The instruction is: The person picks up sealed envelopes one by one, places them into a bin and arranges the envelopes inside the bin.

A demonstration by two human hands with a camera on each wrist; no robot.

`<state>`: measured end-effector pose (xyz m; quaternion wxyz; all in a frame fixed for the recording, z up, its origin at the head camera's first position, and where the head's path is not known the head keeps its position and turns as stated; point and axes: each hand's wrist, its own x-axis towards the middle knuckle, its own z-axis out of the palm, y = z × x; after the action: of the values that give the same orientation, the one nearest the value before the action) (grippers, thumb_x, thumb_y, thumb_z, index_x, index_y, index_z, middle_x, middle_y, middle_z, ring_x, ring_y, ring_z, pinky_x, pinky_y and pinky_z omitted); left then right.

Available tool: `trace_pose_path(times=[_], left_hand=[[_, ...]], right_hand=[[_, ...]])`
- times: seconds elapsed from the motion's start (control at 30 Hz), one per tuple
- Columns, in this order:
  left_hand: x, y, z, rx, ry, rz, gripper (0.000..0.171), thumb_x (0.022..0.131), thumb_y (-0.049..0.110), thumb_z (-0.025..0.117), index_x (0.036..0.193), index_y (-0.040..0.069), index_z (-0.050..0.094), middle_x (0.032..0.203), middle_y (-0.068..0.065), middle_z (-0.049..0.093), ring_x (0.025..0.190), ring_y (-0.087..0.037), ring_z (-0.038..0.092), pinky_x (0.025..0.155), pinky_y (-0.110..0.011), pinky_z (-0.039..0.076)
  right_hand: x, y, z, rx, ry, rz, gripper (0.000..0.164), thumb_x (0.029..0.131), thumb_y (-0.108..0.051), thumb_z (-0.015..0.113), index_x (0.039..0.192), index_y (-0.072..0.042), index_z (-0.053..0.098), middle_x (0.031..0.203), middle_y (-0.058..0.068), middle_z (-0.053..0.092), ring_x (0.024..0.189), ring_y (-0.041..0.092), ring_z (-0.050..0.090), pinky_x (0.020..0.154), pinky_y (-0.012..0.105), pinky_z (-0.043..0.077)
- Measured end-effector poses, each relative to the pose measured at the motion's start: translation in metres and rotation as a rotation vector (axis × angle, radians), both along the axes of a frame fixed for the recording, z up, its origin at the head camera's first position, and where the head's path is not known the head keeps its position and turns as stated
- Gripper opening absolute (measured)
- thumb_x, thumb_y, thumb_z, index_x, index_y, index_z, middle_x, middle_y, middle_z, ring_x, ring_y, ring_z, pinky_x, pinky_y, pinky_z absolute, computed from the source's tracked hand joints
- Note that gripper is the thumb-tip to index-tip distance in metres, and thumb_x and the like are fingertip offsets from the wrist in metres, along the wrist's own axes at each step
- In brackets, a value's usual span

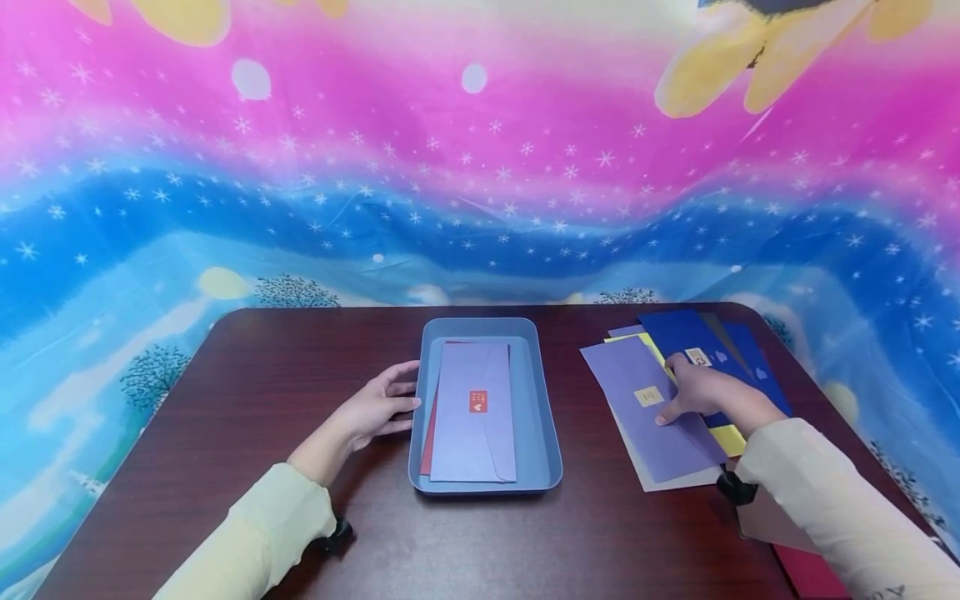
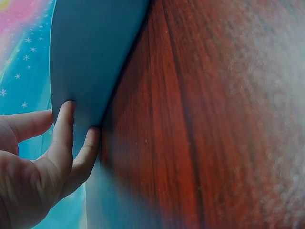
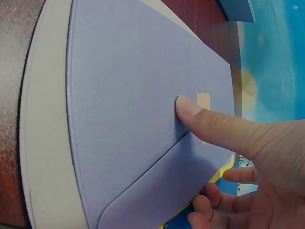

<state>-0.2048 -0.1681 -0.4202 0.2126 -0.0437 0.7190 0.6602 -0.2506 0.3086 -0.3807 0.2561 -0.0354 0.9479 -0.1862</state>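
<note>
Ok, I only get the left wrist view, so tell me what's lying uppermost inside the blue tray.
Observer: A lavender envelope with a red sticker lies uppermost in the blue tray.
Operator: Now report on the right hand.
Observer: It has its grip on a purple envelope, off to the right of the tray.
Operator: Tell me what's past that.
Observer: Dark blue envelopes, near the table's far right corner.
</note>
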Motion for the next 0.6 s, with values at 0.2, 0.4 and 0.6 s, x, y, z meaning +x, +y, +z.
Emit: trace_pose_path(times=[0.2, 0.4, 0.6], left_hand=[[0.0, 0.0, 0.0, -0.005, -0.001, 0.001, 0.064, 0.104, -0.002, 0.053, 0.161, 0.015, 0.029, 0.155, -0.027, 0.037, 0.123, -0.037, 0.057, 0.097, -0.05, 0.053], [0.0, 0.0, 0.0, -0.006, -0.001, 0.0, 0.063, 0.105, -0.001, 0.053, 0.161, 0.015, 0.029, 0.155, -0.028, 0.037, 0.123, -0.037, 0.057, 0.096, -0.049, 0.053], [0.0, 0.0, 0.001, -0.008, 0.004, -0.007, 0.064, 0.104, -0.002, 0.052, 0.161, 0.014, 0.028, 0.156, -0.029, 0.036, 0.124, -0.038, 0.056, 0.097, -0.049, 0.053]], right_hand=[[-0.002, 0.002, 0.001, -0.027, 0.007, -0.007, 0.104, 0.078, -0.02, 0.092, 0.137, 0.023, 0.018, 0.12, 0.041, 0.047, 0.108, 0.051, 0.053, 0.093, 0.064, 0.048], [-0.005, 0.009, 0.001, -0.022, 0.034, 0.024, 0.104, 0.078, -0.025, 0.093, 0.136, 0.025, 0.023, 0.121, 0.041, 0.048, 0.111, 0.053, 0.051, 0.095, 0.065, 0.047], [-0.008, 0.02, 0.006, -0.037, 0.047, 0.054, 0.097, 0.081, -0.027, 0.089, 0.137, 0.025, 0.03, 0.12, 0.04, 0.052, 0.107, 0.051, 0.055, 0.086, 0.058, 0.052]])
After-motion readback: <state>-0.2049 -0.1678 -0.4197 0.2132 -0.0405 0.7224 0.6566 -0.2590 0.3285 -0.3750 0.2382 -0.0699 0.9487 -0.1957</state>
